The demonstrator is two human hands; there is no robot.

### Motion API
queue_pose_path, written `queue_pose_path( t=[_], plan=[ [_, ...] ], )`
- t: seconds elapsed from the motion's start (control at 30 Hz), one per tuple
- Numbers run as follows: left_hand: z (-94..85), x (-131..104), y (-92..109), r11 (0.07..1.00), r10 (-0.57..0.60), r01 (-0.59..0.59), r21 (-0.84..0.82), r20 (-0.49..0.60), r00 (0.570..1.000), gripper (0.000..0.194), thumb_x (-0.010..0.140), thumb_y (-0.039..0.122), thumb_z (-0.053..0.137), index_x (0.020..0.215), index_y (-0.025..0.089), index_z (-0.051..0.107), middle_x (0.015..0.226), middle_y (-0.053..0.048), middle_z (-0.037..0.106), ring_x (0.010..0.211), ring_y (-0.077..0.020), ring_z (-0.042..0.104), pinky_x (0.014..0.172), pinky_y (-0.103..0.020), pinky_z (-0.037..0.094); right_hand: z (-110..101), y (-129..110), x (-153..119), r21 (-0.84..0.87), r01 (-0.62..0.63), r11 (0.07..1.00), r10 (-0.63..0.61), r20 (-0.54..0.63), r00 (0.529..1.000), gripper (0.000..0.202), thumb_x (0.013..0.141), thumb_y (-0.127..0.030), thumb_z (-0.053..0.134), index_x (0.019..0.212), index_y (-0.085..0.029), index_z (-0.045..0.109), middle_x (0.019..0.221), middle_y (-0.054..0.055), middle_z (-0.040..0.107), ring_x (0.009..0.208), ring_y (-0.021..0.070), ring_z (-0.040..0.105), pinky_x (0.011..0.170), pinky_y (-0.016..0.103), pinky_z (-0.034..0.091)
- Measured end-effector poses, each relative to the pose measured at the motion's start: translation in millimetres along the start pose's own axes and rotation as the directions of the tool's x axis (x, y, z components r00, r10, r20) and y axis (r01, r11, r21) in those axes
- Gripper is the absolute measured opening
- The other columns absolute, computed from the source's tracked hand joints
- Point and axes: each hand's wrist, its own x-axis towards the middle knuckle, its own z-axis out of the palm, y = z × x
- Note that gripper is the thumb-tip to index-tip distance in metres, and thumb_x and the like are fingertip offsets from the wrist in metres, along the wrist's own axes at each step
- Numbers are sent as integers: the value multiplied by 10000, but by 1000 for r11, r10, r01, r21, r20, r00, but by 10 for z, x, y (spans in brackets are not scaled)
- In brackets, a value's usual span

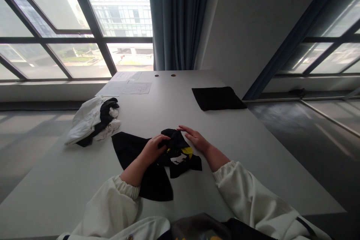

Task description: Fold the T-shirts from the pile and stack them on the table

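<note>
Black garment (155, 175): lying crumpled at six o'clock on white table (239, 138), trailing toward eight, with left hand (152, 150) nearer, closed on cloth at print's (179, 158) ten o'clock, and right hand (195, 138) open at one.

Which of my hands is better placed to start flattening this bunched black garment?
Left, most likely. Your left hand curls onto the black garment, so it seems to have some grip there. Your right hand is at the bunch's right edge, fingers stretched out, with no clear grip.
</note>
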Motion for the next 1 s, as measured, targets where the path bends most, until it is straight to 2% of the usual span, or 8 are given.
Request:
queue_pose_path(
  t=[0.07, 0.2, 0.33, 0.47, 0.6, 0.73, 0.87, 1.0],
  plan=[
    [-11, -2, 6, 1000, 2, -2, 9, -19, 1000, 231, 920, 199, 621, 1110, 243, 745, 1067, -55, 757, 990, -212, 705, 906, -352, 546, 2, 31, 71, -95, 15, 995, -12, 35, 999, 452, 976, -373, 592, 1410, -274, 672, 1268, 64, 737, 1239, 251, 636, 1173, 487, 427],
    [-26, 0, -40, 999, -8, 16, 50, -162, 987, 160, 971, 328, 617, 1016, 239, 742, 1029, -66, 716, 981, -216, 683, 919, -367, 548, 13, 109, 106, -201, 32, 979, -39, -34, 999, 187, 899, -345, 658, 971, -223, 779, 989, 69, 732, 1038, 254, 642, 1018, 441, 498],
    [-80, 8, -92, 997, -64, 76, 19, -361, 930, 169, 966, 369, 609, 953, 223, 694, 1268, -111, 641, 1185, -239, 637, 1051, -406, 515, -53, 172, 36, 27, -63, 998, 67, -205, 977, 211, 887, -427, 696, 920, -224, 743, 995, 52, 743, 1021, 249, 675, 992, 419, 508],
    [-131, 10, -109, 978, -198, 155, -140, -384, 902, 328, 1011, 502, 519, 934, 220, 666, 1307, -109, 675, 1267, -256, 614, 1136, -422, 458, -90, 136, -14, 282, -120, 952, 186, -218, 958, 286, 829, -497, 793, 857, -217, 743, 903, 40, 755, 937, 236, 702, 897, 373, 539],
    [-139, -2, -132, 891, -428, 298, -344, -412, 805, 462, 967, 662, 524, 931, 224, 666, 929, -49, 702, 956, -246, 666, 942, -386, 542, -124, 27, -54, 439, -189, 878, 257, -99, 961, 360, 830, -514, 827, 1009, -215, 735, 719, -30, 656, 583, 116, 553, 572, 247, 468],
    [-187, -18, -165, 854, -491, 300, -426, -464, 737, 440, 938, 671, 569, 869, 239, 608, 808, -6, 613, 792, -204, 603, 793, -338, 543, -282, -47, -119, 509, -287, 812, 219, 190, 957, 671, 778, -484, 893, 1348, -257, 623, 735, -70, 633, 511, 76, 486, 505, 207, 443],
    [-304, -22, -165, 873, -478, 328, -362, -497, 724, 364, 958, 595, 535, 896, 240, 587, 783, 13, 594, 752, -183, 579, 744, -310, 517, -405, -99, -184, 254, -311, 916, 214, 347, 913, 799, 811, -458, 872, 1512, -270, 538, 982, 32, 755, 678, 127, 622, 640, 272, 548],
    [-450, -17, -128, 897, -418, 433, -93, -498, 760, 306, 950, 517, 520, 899, 231, 617, 783, 2, 651, 782, -202, 617, 763, -318, 498, -283, -99, -188, -167, -200, 965, 228, 169, 959, 621, 883, -388, 777, 1475, -273, 630, 1278, 86, 718, 752, 145, 629, 774, 340, 563]
  ],
)
